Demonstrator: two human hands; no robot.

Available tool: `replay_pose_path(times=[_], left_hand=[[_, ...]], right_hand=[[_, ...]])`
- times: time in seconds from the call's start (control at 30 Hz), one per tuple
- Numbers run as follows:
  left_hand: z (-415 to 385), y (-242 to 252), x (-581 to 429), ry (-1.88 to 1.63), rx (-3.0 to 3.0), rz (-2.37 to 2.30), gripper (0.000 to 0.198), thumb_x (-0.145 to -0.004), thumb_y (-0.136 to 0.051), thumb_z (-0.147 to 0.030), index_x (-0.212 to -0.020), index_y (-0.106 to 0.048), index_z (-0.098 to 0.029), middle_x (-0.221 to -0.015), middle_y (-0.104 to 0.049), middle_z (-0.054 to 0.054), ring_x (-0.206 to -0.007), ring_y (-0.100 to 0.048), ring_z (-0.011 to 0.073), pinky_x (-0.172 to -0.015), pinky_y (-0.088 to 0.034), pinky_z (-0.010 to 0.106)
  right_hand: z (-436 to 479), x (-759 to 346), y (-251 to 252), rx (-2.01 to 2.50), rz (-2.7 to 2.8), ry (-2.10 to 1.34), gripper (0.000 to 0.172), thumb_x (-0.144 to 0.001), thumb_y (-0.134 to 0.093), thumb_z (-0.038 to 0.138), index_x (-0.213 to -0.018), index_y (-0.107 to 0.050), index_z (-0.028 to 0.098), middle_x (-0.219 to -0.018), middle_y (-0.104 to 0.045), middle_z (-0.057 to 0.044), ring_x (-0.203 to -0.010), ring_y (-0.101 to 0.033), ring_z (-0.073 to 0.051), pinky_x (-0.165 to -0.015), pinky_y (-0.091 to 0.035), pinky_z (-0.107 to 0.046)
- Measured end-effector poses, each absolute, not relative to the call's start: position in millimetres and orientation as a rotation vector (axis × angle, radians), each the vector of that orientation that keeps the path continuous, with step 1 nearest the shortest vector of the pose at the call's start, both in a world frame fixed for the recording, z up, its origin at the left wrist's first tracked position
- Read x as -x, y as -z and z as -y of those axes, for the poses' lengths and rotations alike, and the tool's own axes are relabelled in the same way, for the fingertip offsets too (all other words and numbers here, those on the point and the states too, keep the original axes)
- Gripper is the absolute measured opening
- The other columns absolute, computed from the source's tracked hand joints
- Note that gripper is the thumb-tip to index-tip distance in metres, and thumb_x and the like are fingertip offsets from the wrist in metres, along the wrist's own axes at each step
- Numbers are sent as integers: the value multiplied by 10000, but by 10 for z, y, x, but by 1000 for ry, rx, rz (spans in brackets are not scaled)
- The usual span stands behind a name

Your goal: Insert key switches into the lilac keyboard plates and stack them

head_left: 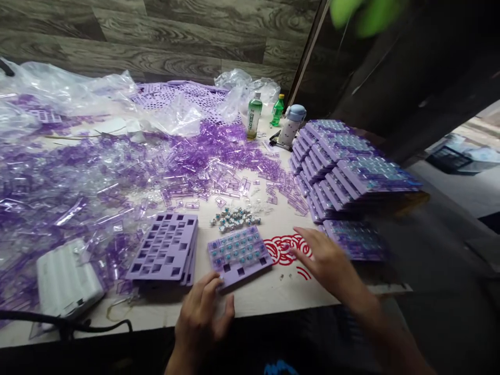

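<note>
While our L hand (pixel 201 312), half-curled, touches edge of purple switch plate (pixel 239 255) (hold unclear), our R hand (pixel 326 259) spreads open, empty, by red print (pixel 287 250).

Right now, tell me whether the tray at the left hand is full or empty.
Partly full: the tray holds rows of switches, but square holes stand empty along its near edge, beside the left hand.

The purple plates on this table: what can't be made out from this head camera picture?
All in the head view:
Green thing: blurred, cut off by the top edge, unidentifiable.
Right hand: blurred by motion.
Purple plate of switches: near corner hidden by the left hand.
Stacked plates: lower layers hidden by upper ones, so uncountable.
Loose switches: too small for markings.
</note>
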State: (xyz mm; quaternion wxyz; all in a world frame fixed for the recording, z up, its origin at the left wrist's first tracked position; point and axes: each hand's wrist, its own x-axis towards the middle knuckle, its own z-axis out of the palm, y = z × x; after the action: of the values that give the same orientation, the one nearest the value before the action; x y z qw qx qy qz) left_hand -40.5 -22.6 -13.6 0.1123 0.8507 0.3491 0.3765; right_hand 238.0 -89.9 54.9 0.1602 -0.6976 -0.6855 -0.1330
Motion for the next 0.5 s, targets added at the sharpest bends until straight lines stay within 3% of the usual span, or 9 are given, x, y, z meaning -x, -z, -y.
replay_pose_path(times=[0.1,0.2,0.37,0.5], left_hand=[[243,117,409,-1109,-2490,-994,246,-766,-573,-203,-995,-495,-157,-1019,-596,106,-935,-600,206,-772,-508,308],[246,113,389,-1123,-2478,-1025,253,-769,-565,-185,-1008,-491,-147,-1002,-602,107,-932,-601,204,-778,-507,309],[229,141,353,-1150,-2522,-1116,306,-787,-553,-146,-1089,-498,-147,-991,-628,93,-929,-611,200,-797,-505,316],[221,135,355,-1133,-2534,-1072,288,-815,-521,-134,-1100,-497,-164,-982,-640,89,-916,-616,191,-784,-510,307]], right_hand=[[864,-2377,-209,2188,1952,304,448,-904,-438,423,-1217,-491,108,-1043,-571,-154,-954,-535,-284,-786,-472,-401],[912,-2391,-52,2232,1921,255,367,-922,-417,385,-1165,-530,135,-1016,-580,-126,-925,-537,-263,-790,-458,-381],[952,-2453,-82,2138,1905,235,284,-942,-371,331,-969,-601,167,-913,-606,-91,-835,-561,-229,-740,-454,-358],[844,-2436,-167,2018,1925,270,297,-937,-379,358,-969,-605,168,-928,-616,-93,-864,-575,-239,-744,-466,-380]])
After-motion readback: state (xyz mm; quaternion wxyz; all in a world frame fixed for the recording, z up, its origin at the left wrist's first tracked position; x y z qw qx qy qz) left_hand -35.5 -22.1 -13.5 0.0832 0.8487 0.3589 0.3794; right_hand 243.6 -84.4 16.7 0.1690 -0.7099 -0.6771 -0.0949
